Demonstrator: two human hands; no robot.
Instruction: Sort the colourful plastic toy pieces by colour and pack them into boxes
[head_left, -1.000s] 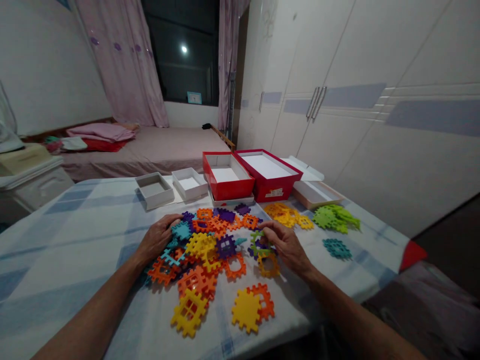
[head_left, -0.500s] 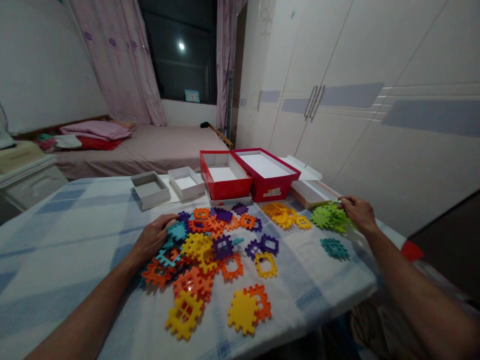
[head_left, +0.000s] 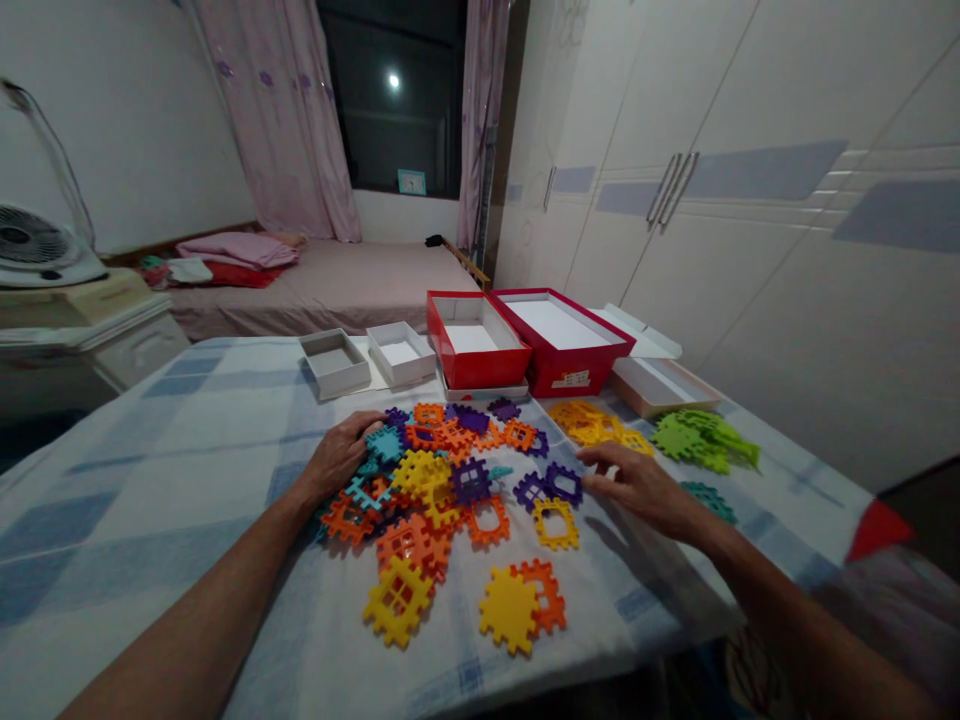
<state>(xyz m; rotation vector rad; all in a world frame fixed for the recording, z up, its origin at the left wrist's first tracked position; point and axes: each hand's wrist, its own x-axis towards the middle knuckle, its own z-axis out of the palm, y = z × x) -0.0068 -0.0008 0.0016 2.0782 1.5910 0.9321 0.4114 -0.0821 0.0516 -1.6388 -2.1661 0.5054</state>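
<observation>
A mixed pile of notched plastic building tiles (head_left: 427,480), in orange, yellow, purple and teal, lies on the table. My left hand (head_left: 341,458) rests against the pile's left edge beside a teal tile (head_left: 385,444), its fingers loosely bent and partly hidden. To the right of the pile, my right hand (head_left: 637,485) hovers with fingers apart and holds nothing. Its fingertips are close to a purple frame tile (head_left: 563,483). A yellow frame tile (head_left: 556,525) lies just nearer to me. Green tiles (head_left: 701,438) and yellow-orange tiles (head_left: 592,425) form separate groups beyond this hand.
At the back stand a red box (head_left: 480,370), a dark red box (head_left: 574,368) and two small pale boxes, one grey (head_left: 335,377) and one white (head_left: 401,368). A shallow tray (head_left: 660,395) is at right. Teal tiles (head_left: 709,500) lie behind my right wrist.
My right hand has left the green tiles and moved left to the purple tiles. My left hand stays at the pile. The camera view has turned slightly left.
</observation>
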